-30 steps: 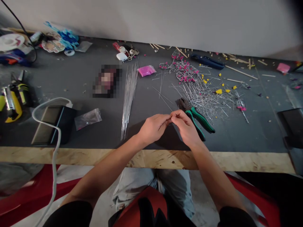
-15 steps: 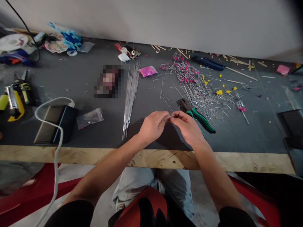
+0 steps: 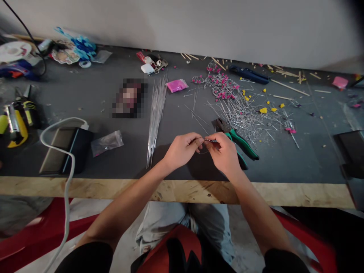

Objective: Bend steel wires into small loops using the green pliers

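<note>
My left hand point(image 3: 183, 149) and my right hand point(image 3: 224, 151) meet above the dark mat near its front edge. Both pinch a thin wire point(image 3: 207, 140) between thumb and fingers; a fine loop of it hangs below the fingertips. Green-handled pliers point(image 3: 243, 144) lie just beside and partly under my right hand. To the left of my hands is a long bundle of straight wires point(image 3: 156, 117). Beyond my right hand lies a heap of cut wires point(image 3: 244, 113), with pink-tipped wire pieces point(image 3: 223, 85) behind it.
A pink packet point(image 3: 176, 85) lies past the bundle. At the left are a clear bag point(image 3: 107, 143), a black power bank point(image 3: 66, 149) with a white cable, and yellow-handled cutters point(image 3: 30, 110). A dark blue knife point(image 3: 249, 74) and small sticks lie by the wall.
My right hand has turned slightly and its fingers have curled more. A loop of wire now shows below my fingertips. More of the pliers' lower handle is visible.
</note>
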Motion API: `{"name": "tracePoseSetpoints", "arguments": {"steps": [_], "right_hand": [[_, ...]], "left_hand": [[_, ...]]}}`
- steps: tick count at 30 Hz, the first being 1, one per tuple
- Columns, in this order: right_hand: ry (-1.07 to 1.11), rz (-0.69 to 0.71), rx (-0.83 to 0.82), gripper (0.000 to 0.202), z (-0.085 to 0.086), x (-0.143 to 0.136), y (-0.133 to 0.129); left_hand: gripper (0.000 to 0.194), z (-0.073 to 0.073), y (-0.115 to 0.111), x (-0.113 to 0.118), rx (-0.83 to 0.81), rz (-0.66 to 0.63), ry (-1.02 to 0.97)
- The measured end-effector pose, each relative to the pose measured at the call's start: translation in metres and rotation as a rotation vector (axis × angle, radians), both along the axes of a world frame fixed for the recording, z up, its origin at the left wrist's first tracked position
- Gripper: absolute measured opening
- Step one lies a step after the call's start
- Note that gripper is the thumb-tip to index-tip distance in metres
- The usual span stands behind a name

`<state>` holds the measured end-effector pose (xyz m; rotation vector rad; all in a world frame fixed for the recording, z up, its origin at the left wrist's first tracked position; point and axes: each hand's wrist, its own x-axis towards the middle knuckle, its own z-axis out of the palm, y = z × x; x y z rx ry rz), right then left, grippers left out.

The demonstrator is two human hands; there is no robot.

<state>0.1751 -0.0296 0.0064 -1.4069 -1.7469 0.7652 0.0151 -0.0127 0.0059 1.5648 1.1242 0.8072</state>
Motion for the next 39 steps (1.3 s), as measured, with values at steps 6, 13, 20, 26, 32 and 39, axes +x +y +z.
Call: {"name": "tracePoseSetpoints", "arguments": {"steps": [6, 13, 20, 26, 32, 39], "right_hand": [[0.082, 0.033, -0.121, 0.014, -0.0024, -0.0003, 0.0020], [0.173, 0.073, -0.289, 0.017, -0.0008, 0.0000, 0.0038], [0.130, 0.024, -0.181, 0.012, -0.0036, -0.0019, 0.0035], [0.070, 0.001, -0.085, 0.014, -0.0034, -0.0020, 0.0044], [0.409, 0.042, -0.318, 0.028, -0.0043, 0.0022, 0.0075], [0.753, 0.071, -0.478, 0.018, -0.0030, 0.0034, 0.0086]], "left_hand": [[0.025, -0.0002, 0.0033, -0.0020, -0.067, 0.004, -0.023], [0.024, 0.0006, 0.0022, -0.0009, -0.131, -0.011, -0.043], [0.022, -0.0009, 0.0029, 0.0005, -0.258, -0.031, -0.186], [0.023, -0.0020, 0.0026, 0.0019, -0.245, -0.001, -0.195], [0.022, -0.0039, 0.0033, 0.0017, -0.265, 0.079, -0.287], [0.027, -0.0046, 0.0030, 0.0009, -0.162, 0.065, -0.339]]}}
